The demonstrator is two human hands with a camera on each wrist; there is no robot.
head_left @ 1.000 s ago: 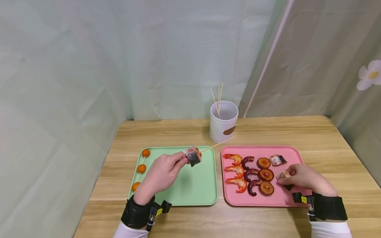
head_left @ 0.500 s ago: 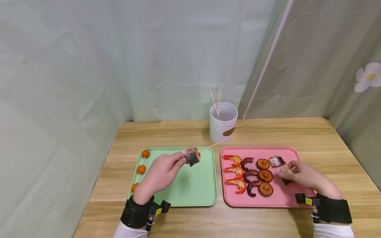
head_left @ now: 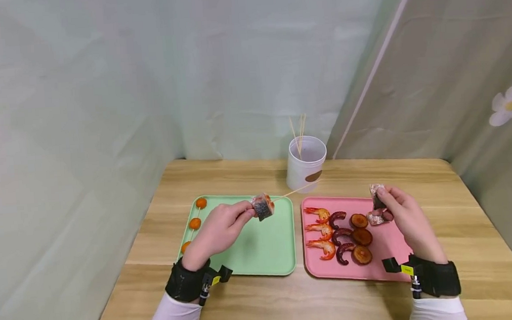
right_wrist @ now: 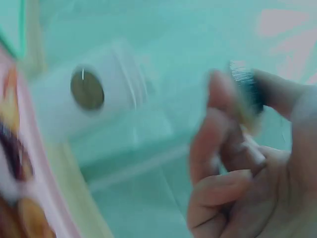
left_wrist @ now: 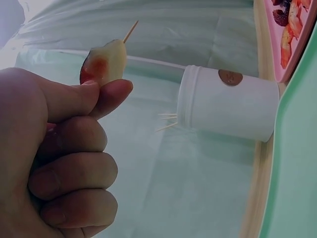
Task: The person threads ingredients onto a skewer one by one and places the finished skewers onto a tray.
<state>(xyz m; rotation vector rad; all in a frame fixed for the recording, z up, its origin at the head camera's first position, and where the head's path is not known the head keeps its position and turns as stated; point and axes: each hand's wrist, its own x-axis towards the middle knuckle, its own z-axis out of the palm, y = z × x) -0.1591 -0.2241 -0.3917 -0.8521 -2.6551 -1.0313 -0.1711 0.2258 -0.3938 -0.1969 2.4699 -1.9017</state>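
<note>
My left hand pinches a skewer between thumb and forefinger, right at a piece of silver-skinned fish threaded on it. The bare wooden stick runs out to the right; in the left wrist view its pointed tip stands out of the fish. Over the pink tray, my right hand pinches a second fish piece, lifted above the food. Blurred in the right wrist view, that piece shows its dark skin. Another fish piece lies on the tray, partly covered by the fingers.
Shrimp, octopus tentacles and mushroom caps lie in columns on the pink tray. A skewer of orange balls lies along the left side of the green tray. Behind stands a white bucket with several sticks.
My right hand has picked a fish piece up off the pink tray and raised it, moving away from me. The left hand keeps its hold on the skewer, almost still.
</note>
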